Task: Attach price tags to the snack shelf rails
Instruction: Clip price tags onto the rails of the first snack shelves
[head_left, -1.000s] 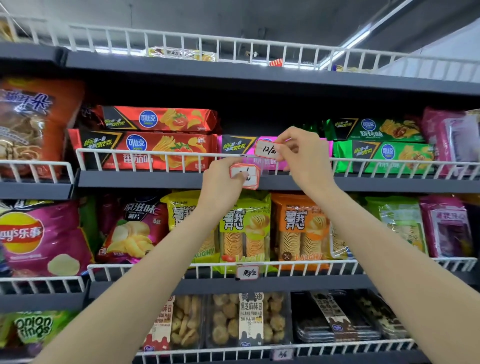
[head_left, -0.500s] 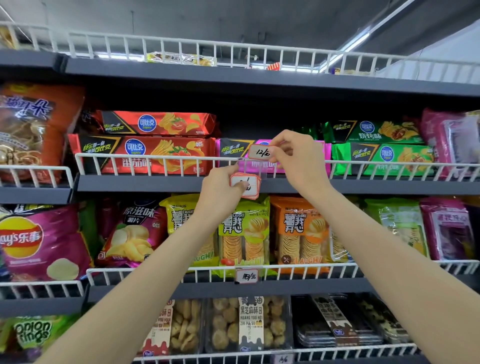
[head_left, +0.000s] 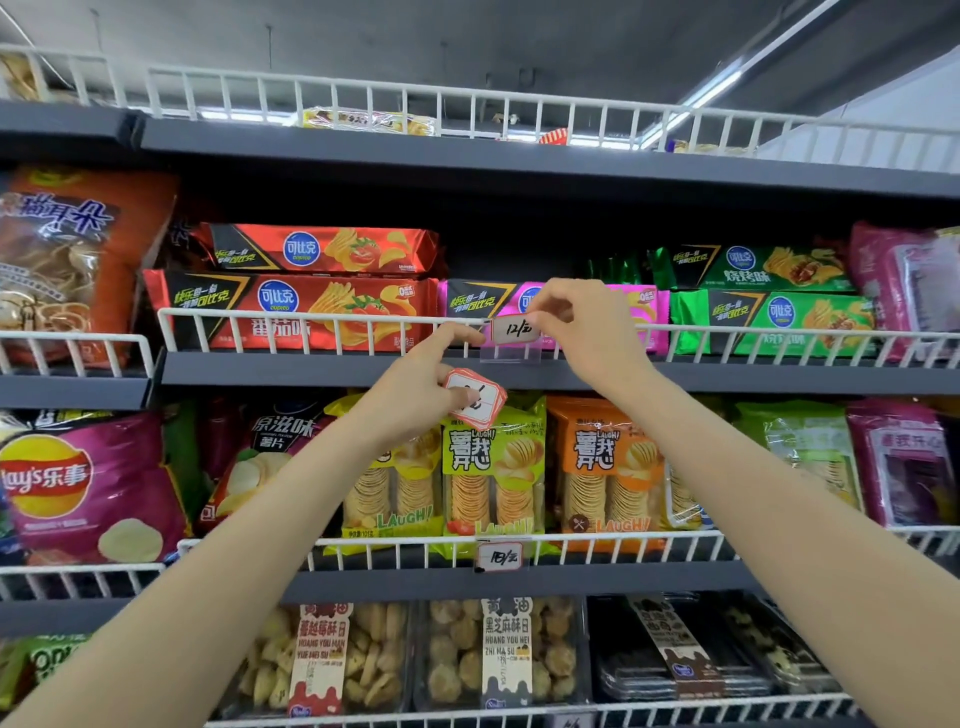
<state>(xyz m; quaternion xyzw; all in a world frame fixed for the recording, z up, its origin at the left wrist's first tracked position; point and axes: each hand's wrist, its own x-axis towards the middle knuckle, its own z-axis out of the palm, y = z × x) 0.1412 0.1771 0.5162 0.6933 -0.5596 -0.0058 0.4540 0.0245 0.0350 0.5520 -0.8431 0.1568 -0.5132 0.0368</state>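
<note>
Shop shelves full of snacks fill my view, each one with a white wire rail (head_left: 322, 317) along its front edge. I see my right hand (head_left: 587, 332) up at the rail of the middle shelf, pinching a small white price tag (head_left: 514, 330) by its right end. That tag reads "12" and sits at the rail, just above a clear plastic holder (head_left: 511, 354) clipped there. My left hand (head_left: 421, 384) is just left of it and a bit lower. Its pointing finger reaches out and touches the tag's left end, while its other fingers curl round a little stack of red-edged tags (head_left: 475, 397). Behind the rail lie long red packs (head_left: 301, 312), a pink pack (head_left: 644, 312) and green packs (head_left: 769, 317). One shelf down, another price tag (head_left: 500, 556) hangs on the rail in front of the green and orange chip bags.
</note>
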